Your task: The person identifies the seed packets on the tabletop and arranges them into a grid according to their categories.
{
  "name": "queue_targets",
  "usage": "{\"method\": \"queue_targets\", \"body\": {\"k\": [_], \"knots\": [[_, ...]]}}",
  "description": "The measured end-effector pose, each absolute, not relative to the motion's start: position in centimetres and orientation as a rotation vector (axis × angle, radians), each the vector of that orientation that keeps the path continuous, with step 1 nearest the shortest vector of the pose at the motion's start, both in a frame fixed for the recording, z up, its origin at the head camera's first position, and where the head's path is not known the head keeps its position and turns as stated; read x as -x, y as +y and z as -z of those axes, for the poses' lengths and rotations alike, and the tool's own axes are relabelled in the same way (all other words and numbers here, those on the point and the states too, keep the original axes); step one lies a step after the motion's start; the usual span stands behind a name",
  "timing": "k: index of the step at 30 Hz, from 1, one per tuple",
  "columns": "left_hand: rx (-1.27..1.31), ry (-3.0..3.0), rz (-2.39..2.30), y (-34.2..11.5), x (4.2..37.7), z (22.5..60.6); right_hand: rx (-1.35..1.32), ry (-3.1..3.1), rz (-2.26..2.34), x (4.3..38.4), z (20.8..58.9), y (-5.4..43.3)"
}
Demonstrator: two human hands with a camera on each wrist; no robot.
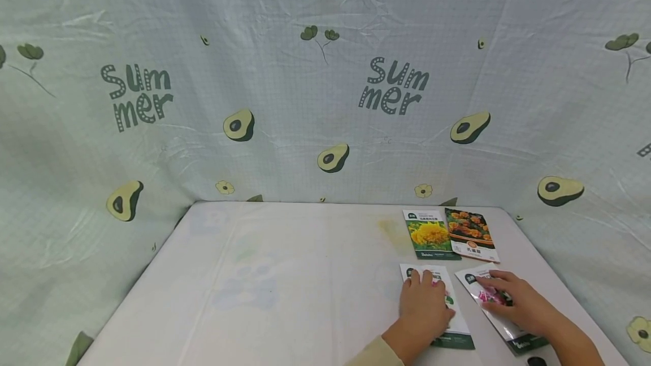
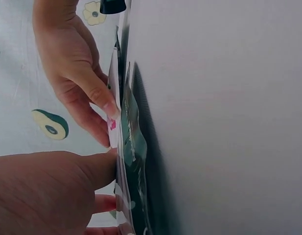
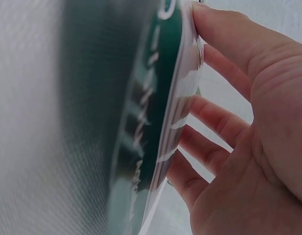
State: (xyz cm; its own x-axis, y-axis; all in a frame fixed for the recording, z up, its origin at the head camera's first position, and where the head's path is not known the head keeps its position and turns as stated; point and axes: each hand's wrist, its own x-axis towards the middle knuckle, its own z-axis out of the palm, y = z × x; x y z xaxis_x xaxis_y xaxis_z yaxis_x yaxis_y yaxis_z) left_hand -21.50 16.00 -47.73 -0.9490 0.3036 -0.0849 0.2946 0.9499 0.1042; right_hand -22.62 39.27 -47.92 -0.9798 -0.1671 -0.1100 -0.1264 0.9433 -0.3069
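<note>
In the head view, my left hand (image 1: 423,305) rests on a white seed packet (image 1: 460,323) with a dark green bottom band, covering most of its picture. To its right, my right hand (image 1: 521,303) touches a tilted seed packet (image 1: 508,330) showing pink flowers, thumb and fingers spread over its front. The left wrist view shows the left hand (image 2: 48,193) with its thumb against a packet's edge and the right hand (image 2: 72,68) beyond. In the right wrist view, the right hand's fingertips (image 3: 202,105) lie on the glossy packet's face; no fingers show curled beneath it.
Behind the hands lie a seed packet with a yellow flower (image 1: 429,235) and one with orange flowers (image 1: 470,232), edges overlapping. A small black object (image 1: 536,361) sits at the front edge of view. The white table (image 1: 285,275) meets an avocado-print curtain (image 1: 285,146).
</note>
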Motion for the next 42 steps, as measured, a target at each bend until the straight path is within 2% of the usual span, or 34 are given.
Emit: {"method": "queue_targets", "body": {"k": [42], "knots": [[-0.462, 2.929, -0.162, 13.0, 21.8, 47.4, 0.182, 2.933, 0.463, 22.5, 47.5, 39.1]]}}
